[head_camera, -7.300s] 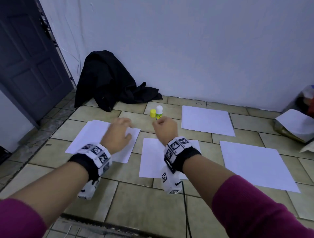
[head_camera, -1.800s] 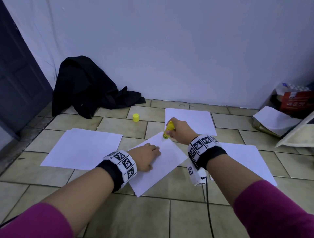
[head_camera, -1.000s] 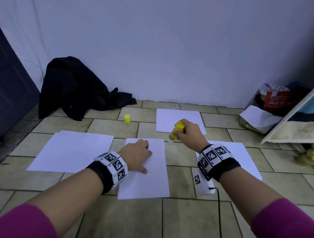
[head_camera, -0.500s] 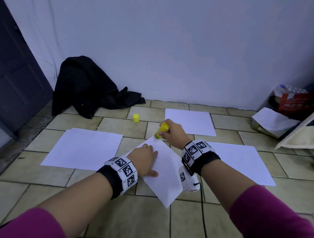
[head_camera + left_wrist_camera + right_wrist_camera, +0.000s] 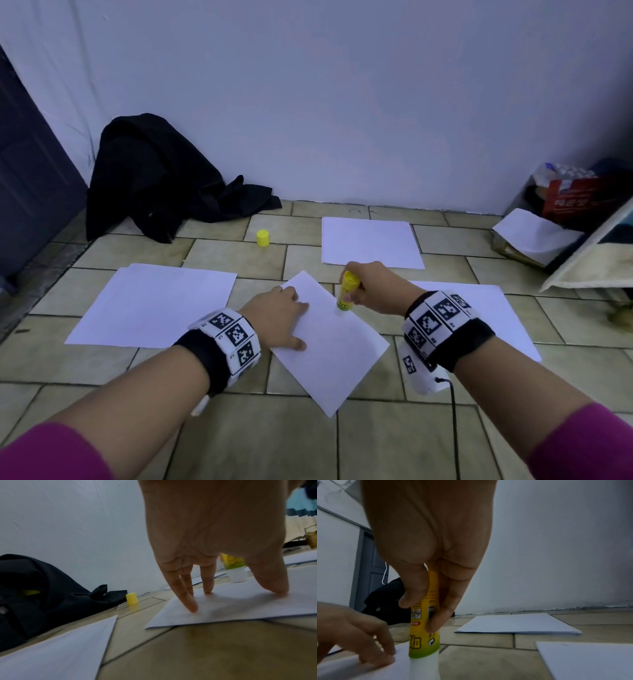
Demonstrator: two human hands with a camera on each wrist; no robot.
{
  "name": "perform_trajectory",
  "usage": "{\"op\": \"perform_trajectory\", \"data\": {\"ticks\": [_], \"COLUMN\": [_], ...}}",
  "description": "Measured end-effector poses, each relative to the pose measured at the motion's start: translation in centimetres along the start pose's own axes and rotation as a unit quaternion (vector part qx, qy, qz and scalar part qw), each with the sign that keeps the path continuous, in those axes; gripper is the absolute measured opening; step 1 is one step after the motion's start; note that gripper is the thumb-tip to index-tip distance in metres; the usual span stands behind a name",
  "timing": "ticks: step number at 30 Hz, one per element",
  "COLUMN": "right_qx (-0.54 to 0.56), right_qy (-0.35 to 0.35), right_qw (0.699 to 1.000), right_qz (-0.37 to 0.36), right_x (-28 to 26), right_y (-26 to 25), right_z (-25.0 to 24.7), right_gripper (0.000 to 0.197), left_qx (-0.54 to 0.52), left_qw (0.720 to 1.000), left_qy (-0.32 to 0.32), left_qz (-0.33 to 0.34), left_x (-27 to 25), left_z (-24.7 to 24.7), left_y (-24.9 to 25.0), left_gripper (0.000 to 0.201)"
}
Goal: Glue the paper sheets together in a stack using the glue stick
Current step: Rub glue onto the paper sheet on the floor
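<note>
A white paper sheet (image 5: 335, 346) lies skewed on the tiled floor in front of me. My left hand (image 5: 279, 317) presses it down with straight, spread fingers (image 5: 190, 601) near its left corner. My right hand (image 5: 371, 287) grips a yellow glue stick (image 5: 347, 291), uncapped, with its white tip down on the sheet's far edge (image 5: 423, 665). Thumb and fingers (image 5: 436, 618) wrap the stick's barrel (image 5: 423, 635). The yellow cap (image 5: 263, 238) stands on the floor beyond, also visible in the left wrist view as the cap (image 5: 131, 598).
More white sheets lie around: a left sheet (image 5: 154, 305), a far sheet (image 5: 370, 243) and a right sheet (image 5: 503, 315). A black cloth (image 5: 161, 178) is heaped against the wall. Boxes and paper (image 5: 561, 219) crowd the right corner. A dark door (image 5: 30, 171) stands left.
The glue stick has moved right and nearer along the sheet's far edge. The sheet has turned under my left hand between frames. Much earlier my right hand picked the stick up.
</note>
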State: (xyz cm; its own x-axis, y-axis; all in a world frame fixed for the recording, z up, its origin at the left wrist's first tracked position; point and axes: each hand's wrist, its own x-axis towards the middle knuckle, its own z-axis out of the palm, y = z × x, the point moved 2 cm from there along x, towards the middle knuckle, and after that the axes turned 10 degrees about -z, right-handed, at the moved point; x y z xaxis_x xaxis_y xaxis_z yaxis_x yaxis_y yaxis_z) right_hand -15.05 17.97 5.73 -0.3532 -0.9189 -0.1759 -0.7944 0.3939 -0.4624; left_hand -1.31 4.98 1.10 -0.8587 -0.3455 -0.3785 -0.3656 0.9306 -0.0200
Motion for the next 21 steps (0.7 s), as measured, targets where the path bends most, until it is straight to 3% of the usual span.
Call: {"op": "perform_trajectory", "data": {"ticks": [3, 8, 13, 16, 18, 21], "right_qx": [-0.015, -0.022, -0.002, 0.124, 0.312, 0.556], "right_qy": [-0.012, -0.043, -0.055, 0.018, 0.116, 0.205], "right_qw": [1.0, 0.999, 0.998, 0.991, 0.94, 0.804], "right_qz": [-0.004, 0.01, 0.018, 0.051, 0.078, 0.053], "right_x": [-2.6, -5.4, -5.9, -5.4, -5.1, -3.9], "right_y": [0.7, 2.2, 3.4, 4.2, 4.2, 3.4], "right_z": [-0.2, -0.6, -1.6, -3.6, -5.0, -5.6], "right_gripper": [0.029, 0.027, 0.022, 0.017, 0.014, 0.011], "left_qx": [-0.008, -0.082, -0.087, -0.072, -0.06, -0.059], "left_qw": [1.0, 0.997, 0.996, 0.997, 0.998, 0.997], "left_qy": [-0.01, -0.012, -0.017, 0.001, 0.017, 0.053], "left_qz": [0.01, 0.011, 0.016, 0.004, -0.004, -0.017], "left_x": [0.2, 1.0, 1.2, 0.8, 0.6, 0.1], "left_z": [-0.1, -0.2, -0.2, -0.1, 0.2, 1.1], "left_y": [-0.5, -1.7, -2.9, -3.2, -3.3, -3.2], "left_gripper": [0.074, 0.05, 0.06, 0.062, 0.066, 0.065]}}
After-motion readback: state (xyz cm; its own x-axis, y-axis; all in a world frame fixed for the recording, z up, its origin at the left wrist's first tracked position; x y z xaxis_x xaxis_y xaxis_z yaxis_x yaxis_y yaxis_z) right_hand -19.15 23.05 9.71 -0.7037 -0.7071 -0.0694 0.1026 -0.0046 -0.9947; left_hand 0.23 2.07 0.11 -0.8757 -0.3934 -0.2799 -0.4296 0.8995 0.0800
